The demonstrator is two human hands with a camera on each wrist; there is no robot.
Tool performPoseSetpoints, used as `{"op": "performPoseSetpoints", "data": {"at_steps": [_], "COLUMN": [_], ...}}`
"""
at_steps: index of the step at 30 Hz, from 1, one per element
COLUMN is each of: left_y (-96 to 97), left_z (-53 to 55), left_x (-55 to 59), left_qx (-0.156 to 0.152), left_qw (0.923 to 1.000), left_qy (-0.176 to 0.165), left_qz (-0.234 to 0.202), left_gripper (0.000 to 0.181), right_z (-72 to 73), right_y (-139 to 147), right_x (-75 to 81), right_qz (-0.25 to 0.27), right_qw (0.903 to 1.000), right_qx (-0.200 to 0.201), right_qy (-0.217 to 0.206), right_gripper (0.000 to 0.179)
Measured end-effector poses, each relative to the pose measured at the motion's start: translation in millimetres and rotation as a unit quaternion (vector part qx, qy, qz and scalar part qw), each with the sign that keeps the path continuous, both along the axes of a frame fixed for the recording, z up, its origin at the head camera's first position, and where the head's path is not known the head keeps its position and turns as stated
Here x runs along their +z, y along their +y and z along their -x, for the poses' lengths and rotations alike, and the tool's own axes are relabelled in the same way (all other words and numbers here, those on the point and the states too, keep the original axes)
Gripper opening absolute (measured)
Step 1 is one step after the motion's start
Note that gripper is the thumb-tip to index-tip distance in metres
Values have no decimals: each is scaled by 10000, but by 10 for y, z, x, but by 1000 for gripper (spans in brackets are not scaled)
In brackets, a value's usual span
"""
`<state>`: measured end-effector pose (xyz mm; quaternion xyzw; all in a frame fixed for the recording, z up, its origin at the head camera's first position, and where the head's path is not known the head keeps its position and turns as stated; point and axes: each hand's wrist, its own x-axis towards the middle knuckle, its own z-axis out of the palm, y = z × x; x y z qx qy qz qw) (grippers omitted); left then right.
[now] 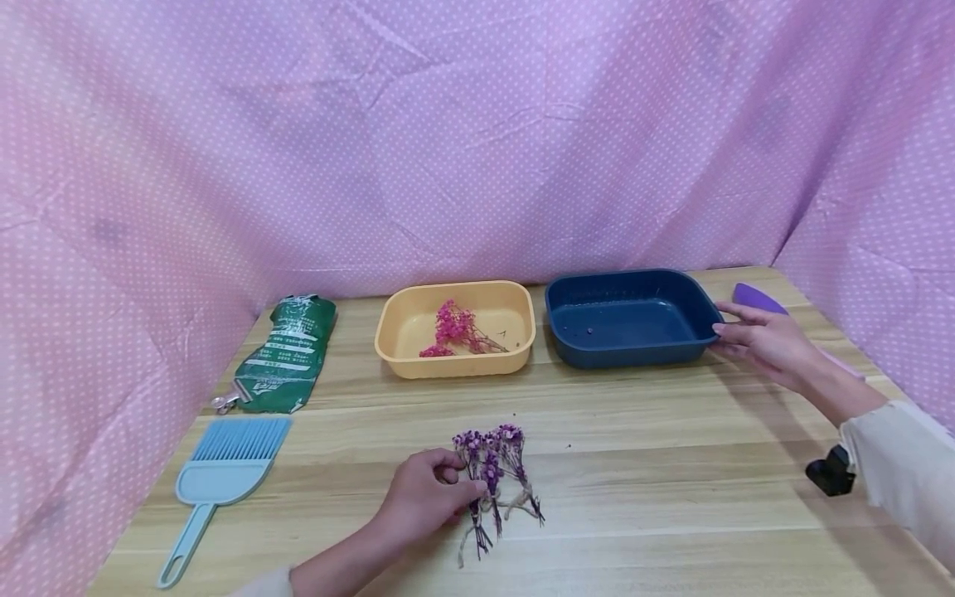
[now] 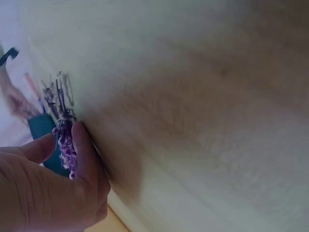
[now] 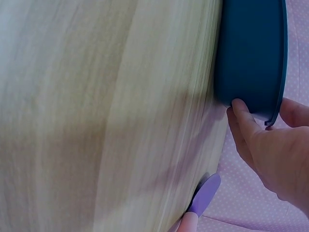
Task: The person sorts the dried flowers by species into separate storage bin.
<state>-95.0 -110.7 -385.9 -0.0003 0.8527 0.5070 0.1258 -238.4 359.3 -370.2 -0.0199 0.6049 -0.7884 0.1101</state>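
My left hand (image 1: pixel 427 496) pinches the leftmost of three small bunches of dried purple flowers (image 1: pixel 489 473), tied with twine, on the wooden table. In the left wrist view the thumb and forefinger lie either side of the purple blossoms (image 2: pixel 67 152), stems pointing away. At the back right, my right hand (image 1: pixel 768 344) grips the right end of a dark blue tub (image 1: pixel 627 356). In the right wrist view, fingers (image 3: pixel 246 118) touch the tub's outer wall, with another digit above its rim. A few small specks lie inside the tub.
Left of the blue tub stands a yellow tub (image 1: pixel 455 366) with pink dried flowers (image 1: pixel 457 325). A green bag (image 1: pixel 291 352) with a metal clip and a light blue brush (image 1: pixel 224 481) lie at left. A purple-tipped tool (image 3: pixel 206 193) rests near the right hand.
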Motion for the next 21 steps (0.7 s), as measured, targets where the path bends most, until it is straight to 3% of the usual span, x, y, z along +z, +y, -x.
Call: {"op": "performPoseSetpoints", "data": {"at_steps": [4, 8, 11, 15, 21], "left_y": [46, 46, 19, -26, -47], "left_z": [3, 3, 5, 34, 77], "left_x": [-14, 3, 25, 72, 218], "left_qx": [-255, -400, -408, -325, -135], "left_qw": [9907, 9875, 9920, 9983, 9985], "left_qy": [845, 977, 791, 446, 103], "left_qz": [1040, 1173, 900, 204, -526], "left_gripper": [35, 29, 30, 26, 26], "right_z": [1, 3, 5, 3, 6], "right_y": [7, 10, 10, 17, 30], "right_x": [5, 2, -2, -2, -2], "right_qz": [-39, 49, 90, -14, -48], "right_qw": [10000, 10000, 9999, 10000, 10000], "right_qx": [-13, 41, 64, 60, 49], "right_qy": [-17, 4, -2, -17, 5], "right_gripper": [42, 40, 39, 47, 49]}}
